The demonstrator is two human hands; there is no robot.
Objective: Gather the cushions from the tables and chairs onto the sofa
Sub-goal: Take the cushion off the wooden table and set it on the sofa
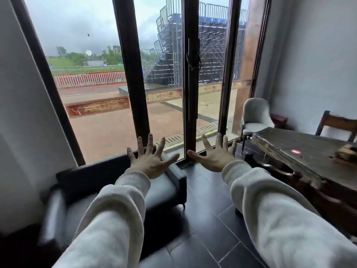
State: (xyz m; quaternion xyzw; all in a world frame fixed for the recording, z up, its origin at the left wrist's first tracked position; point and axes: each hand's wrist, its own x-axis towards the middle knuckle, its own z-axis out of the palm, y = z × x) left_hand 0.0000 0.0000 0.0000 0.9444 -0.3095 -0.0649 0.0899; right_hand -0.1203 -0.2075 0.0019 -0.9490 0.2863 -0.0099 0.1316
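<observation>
Both my arms stretch forward in pale grey sleeves. My left hand [151, 158] is open with fingers spread, held in the air above the far arm of the grey sofa [173, 187]. My right hand [216, 154] is open too, fingers spread, over the dark floor near the window. Neither hand holds anything. The sofa stands at the lower left along the wall, with a dark back and grey seat. A brownish cushion-like object [346, 151] lies blurred on the wooden table [301, 151] at the right. No other cushion shows clearly.
A tall dark-framed window [190, 84] fills the wall ahead. A light grey padded chair [255, 117] stands in the right corner, and a wooden chair [337, 126] sits behind the table. Dark tiled floor [208, 219] runs between sofa and table.
</observation>
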